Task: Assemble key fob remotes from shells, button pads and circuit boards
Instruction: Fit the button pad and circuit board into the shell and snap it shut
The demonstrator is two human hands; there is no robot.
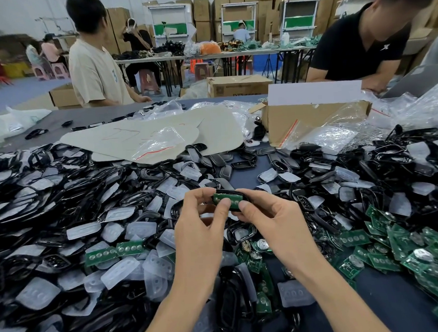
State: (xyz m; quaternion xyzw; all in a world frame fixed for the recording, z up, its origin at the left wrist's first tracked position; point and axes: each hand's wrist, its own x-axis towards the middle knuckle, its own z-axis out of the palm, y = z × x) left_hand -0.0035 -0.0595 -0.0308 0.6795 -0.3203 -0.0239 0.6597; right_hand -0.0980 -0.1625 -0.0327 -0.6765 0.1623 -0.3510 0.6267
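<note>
We hold a black shell (230, 191) just above the heaped counter (247, 175), near the middle of our view, with a green circuit board (222, 198) lying in its open face. Our left hand (201, 229) and right hand (268, 222) each take one end, and each grip pinches with the thumb on the board and the fingers curled behind the shell. To seat it well, we judge, both thumbs should press evenly until the board sits flush. The board carries round silvery contacts, framed by the shell's glossy rim. Around it lie translucent button pads (119, 274) and loose boards (426, 252).
</note>
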